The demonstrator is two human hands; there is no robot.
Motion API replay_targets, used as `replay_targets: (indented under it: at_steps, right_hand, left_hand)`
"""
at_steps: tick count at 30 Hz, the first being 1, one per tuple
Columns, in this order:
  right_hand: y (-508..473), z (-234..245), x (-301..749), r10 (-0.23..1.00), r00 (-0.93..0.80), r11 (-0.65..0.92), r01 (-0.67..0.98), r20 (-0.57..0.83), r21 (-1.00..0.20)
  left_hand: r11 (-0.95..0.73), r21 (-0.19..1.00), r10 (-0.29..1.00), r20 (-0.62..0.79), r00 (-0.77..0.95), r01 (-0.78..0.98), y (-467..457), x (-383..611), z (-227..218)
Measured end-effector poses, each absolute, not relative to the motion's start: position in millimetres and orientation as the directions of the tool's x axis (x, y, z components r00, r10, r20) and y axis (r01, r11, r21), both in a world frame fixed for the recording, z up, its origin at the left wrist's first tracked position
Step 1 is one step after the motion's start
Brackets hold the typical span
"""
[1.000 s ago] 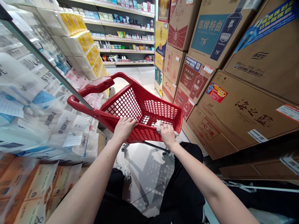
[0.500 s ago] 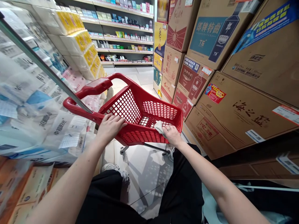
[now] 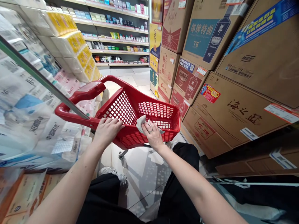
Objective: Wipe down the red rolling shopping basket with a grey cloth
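While steadying a red cart [image 3: 130,137] between cartons [image 3: 240,96] and wrapped packs [image 3: 70,46], pressing cloth [image 3: 140,121] to near rim [image 3: 129,128]

Curls fingers of the left hand [image 3: 107,130] over that rim, probably to prevent rolling; grasps the cloth in fingers of the right hand [image 3: 153,134], presumably for firm contact.

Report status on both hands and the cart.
Left hand on the near side of the red cart. Right hand holding a whitish cloth at that same side. Cartons stacked to the right.
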State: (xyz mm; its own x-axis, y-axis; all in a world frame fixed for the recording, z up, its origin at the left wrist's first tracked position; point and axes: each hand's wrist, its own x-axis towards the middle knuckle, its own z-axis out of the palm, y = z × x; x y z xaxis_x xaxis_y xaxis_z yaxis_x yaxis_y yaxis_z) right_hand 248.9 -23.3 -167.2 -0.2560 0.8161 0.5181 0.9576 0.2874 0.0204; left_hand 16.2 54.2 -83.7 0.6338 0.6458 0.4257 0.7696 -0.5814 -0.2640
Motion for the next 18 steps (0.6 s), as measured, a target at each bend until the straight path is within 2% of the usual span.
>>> replay_targets:
  at_steps: [3,9,18]
  right_hand:
    - [-36,-176,280,0.795,-0.284,0.306,0.951,0.536,0.05]
    - [-49,-187,339,0.843,-0.127,0.16,0.987,0.523,-0.018]
    - [-18,-181,338,0.842,0.149,-0.079,0.985,0.519,-0.155]
  left_hand:
    - [-0.586,-0.287,0.649,0.394,0.651,0.758,55,11,-82]
    - [-0.563,-0.291,0.661,0.404,0.633,0.773,53,13,-84]
    - [-0.513,-0.26,0.688,0.446,0.572,0.818,42,43,-87]
